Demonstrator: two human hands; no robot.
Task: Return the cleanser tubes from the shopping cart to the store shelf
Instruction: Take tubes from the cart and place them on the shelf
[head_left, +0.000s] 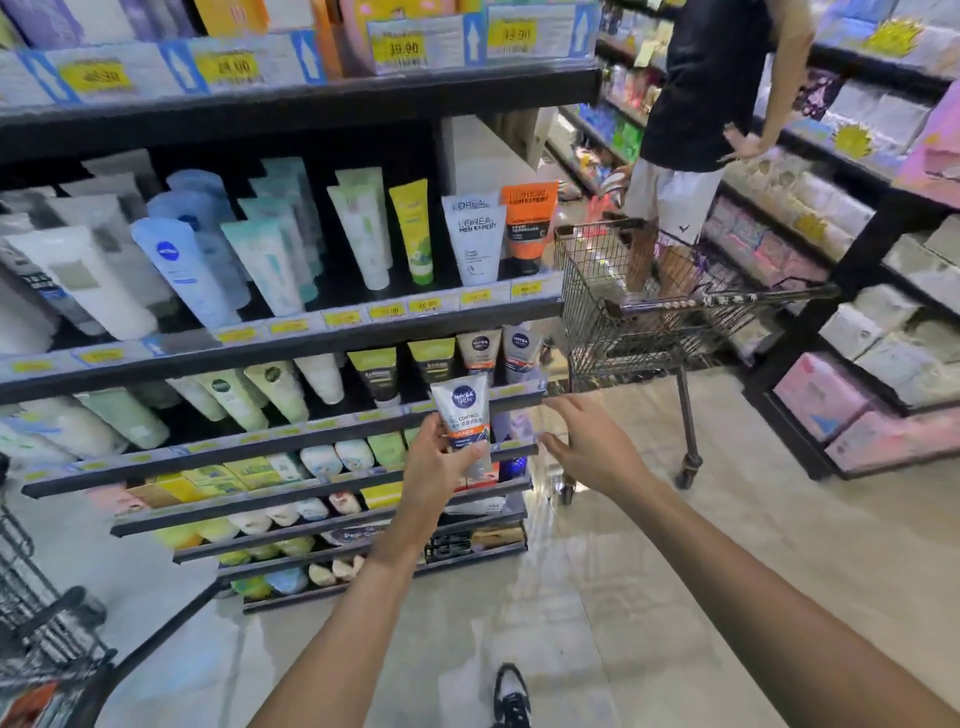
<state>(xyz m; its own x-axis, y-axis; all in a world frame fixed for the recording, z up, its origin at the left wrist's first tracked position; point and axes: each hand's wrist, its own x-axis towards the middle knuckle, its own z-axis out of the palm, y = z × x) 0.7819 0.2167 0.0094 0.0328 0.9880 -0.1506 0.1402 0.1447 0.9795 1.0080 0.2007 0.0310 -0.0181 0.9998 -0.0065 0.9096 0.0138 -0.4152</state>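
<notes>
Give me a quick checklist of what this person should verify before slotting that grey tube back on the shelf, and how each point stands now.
1. Tube held firmly: ok. The left hand grips the Nivea Men tube around its lower half.
2. Tube upright, label facing out: ok.
3. Matching products found: ok. Nivea Men tubes stand on the shelf row just above.
4. Free slot in that row: cannot tell; the held tube hides part of it.
5. Right hand free to help: ok, fingers spread and empty.
6. Aisle clear: not ok. A shopping cart and another person stand close by.
</notes>
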